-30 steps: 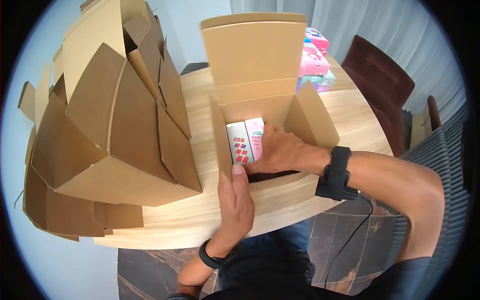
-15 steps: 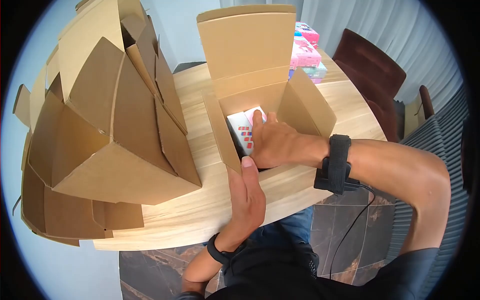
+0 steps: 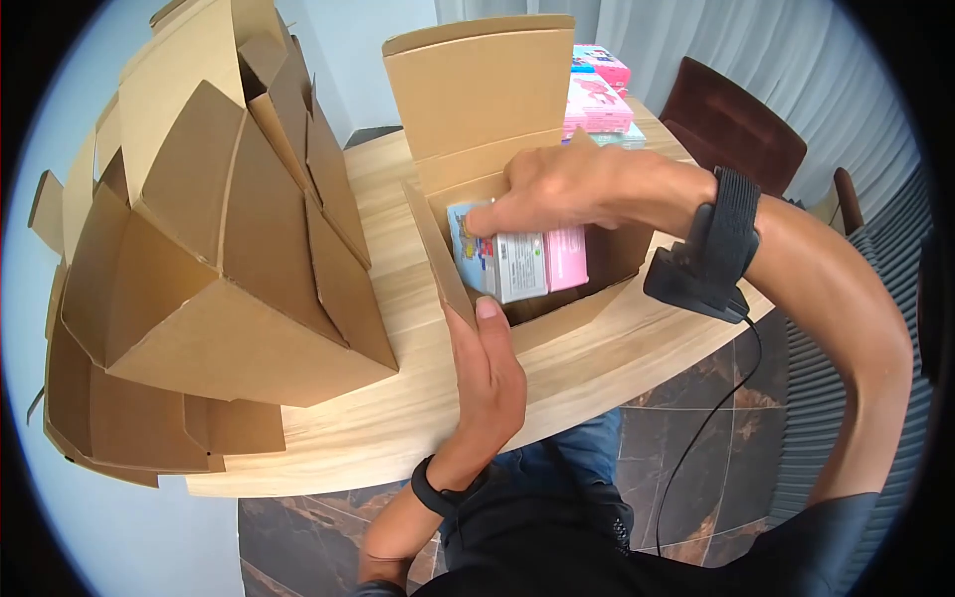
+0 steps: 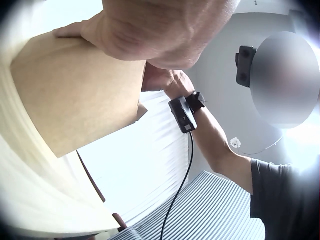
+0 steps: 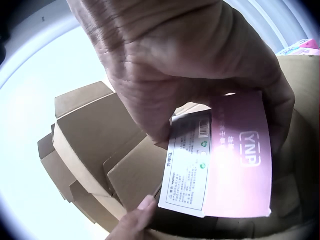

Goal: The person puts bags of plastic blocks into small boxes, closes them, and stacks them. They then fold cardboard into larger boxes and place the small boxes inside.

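Note:
An open cardboard box (image 3: 433,254) stands on the table with its large flap upright. My right hand (image 3: 577,189) reaches over it from above and grips a small pink-and-white carton (image 3: 522,269), thumb on one side and fingers on the opposite one. The carton is tilted within the box's mouth; its printed label and pink side show, as does a pale blue pictured face. In the right wrist view the carton (image 5: 240,160) hangs below the palm. My left hand (image 3: 487,373) holds the box's near left corner, thumb at the rim, its other fingers mostly hidden.
Several empty cardboard boxes (image 3: 249,318) are stacked at the left, close beside the open box. Pink and colourful cartons (image 3: 597,104) are piled behind it on the wooden table (image 3: 398,448). A brown chair (image 3: 741,124) stands at the back right. A cable (image 3: 686,428) hangs from my right wrist.
My right hand has risen from inside the box, raising and tilting the carton, so its label and pink side now show. The left hand stays at the box's corner.

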A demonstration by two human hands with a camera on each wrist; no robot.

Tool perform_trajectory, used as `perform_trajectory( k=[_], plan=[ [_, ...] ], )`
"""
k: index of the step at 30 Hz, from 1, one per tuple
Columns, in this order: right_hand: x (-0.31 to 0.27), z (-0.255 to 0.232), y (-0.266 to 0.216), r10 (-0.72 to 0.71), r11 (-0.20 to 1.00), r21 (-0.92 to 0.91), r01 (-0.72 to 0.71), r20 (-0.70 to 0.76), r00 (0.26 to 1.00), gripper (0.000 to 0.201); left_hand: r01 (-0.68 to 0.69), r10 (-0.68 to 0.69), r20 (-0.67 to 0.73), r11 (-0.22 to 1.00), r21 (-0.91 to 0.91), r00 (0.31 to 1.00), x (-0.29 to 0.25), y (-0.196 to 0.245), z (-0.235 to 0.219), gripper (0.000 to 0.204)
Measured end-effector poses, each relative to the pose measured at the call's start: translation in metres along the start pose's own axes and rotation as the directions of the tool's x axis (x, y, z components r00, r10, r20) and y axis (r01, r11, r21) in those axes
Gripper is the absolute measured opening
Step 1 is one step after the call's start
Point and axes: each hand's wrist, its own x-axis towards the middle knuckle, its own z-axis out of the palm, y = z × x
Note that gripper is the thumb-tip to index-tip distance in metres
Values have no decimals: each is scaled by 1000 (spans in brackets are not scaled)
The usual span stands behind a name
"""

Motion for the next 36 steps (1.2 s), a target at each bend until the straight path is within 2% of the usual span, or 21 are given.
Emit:
perform_trajectory(
  k=[2, 4, 5, 7, 8, 10, 11, 12, 14, 16, 17, 19, 23, 25, 26, 27, 28, 29, 30, 32, 36],
  plan=[
    [2, -3, -5, -12, 992, -124, 8, -38, 999, 63, 40, -40, 27, 999, -21, 999, 2, 2, -1, 52],
    [10, -13, -14, -28, 947, -316, 62, 112, 993, 65, 37, -38, 73, 999, 18, 997, 3, -1, -4, 55],
    [22, -13, -15, -28, 949, -309, 61, 111, 993, 65, 33, -37, 99, 999, 39, 994, 3, -1, -5, 57],
    [51, -5, -9, 60, 986, -168, -6, 318, 946, 65, 24, -35, 146, 997, 77, 989, 6, 0, -6, 60],
    [59, 3, -2, 59, 988, -157, -9, 312, 948, 65, 20, -35, 166, 995, 93, 985, 7, 1, -6, 61],
    [64, 18, 12, -13, 998, 58, -1, 241, 971, 69, -221, 205, 100, 957, 186, 974, 11, -2, -6, 64],
    [52, 18, 22, -152, 960, 263, 95, 206, 967, 71, -295, 284, 79, 930, 221, 955, 14, -7, -8, 65],
    [59, 21, 34, -151, 962, 255, 95, 210, 966, 71, -319, 307, 96, 933, 169, 947, 22, -23, -14, 68],
    [73, 27, 49, -266, 829, 539, 150, 143, 953, 73, -336, 325, 107, 935, 111, 940, 25, -34, -20, 71],
    [67, 24, 59, -254, 828, 548, 116, 183, 950, 70, -354, 327, 224, 931, 93, 918, 23, -26, -22, 81],
    [59, 23, 56, -265, 853, 507, 125, 214, 940, 70, -357, 329, 227, 929, 94, 917, 22, -29, -25, 81],
    [59, 21, 56, -284, 882, 449, 142, 267, 921, 68, -196, 131, 247, 945, 262, 960, 18, -43, -31, 90],
    [68, 11, 40, -249, 931, 329, 157, 258, 934, 71, -172, 104, 250, 948, 266, 963, 19, -52, -33, 92],
    [53, 0, 29, -236, 971, 116, 211, 288, 928, 73, -119, 59, 274, 971, 208, 960, 20, -55, -35, 90],
    [56, 2, 32, -239, 970, 115, 215, 294, 925, 73, -115, 57, 268, 971, 209, 962, 21, -58, -38, 90],
    [55, 3, 35, -397, 916, 23, 401, 201, 895, 82, -73, 27, 266, 984, 163, 964, 22, -62, -42, 90],
    [55, 6, 34, -438, 888, -79, 453, 152, 886, 91, -31, -1, 267, 993, 117, 964, 22, -64, -44, 89],
    [55, 9, 34, -477, 853, -186, 488, 103, 873, 102, -30, -3, 263, 992, 120, 965, 21, -64, -45, 89],
    [61, 13, 33, -479, 853, -183, 490, 100, 872, 102, -10, -28, 250, 989, 148, 968, 21, -64, -45, 89],
    [76, 25, 36, -505, 776, -382, 501, 99, 857, 99, 7, -51, 242, 984, 180, 969, 23, -62, -45, 89],
    [89, 24, 32, -460, 852, -240, 466, 85, 884, 94, 40, -77, 214, 984, 171, 974, 22, -57, -48, 89]
  ],
)
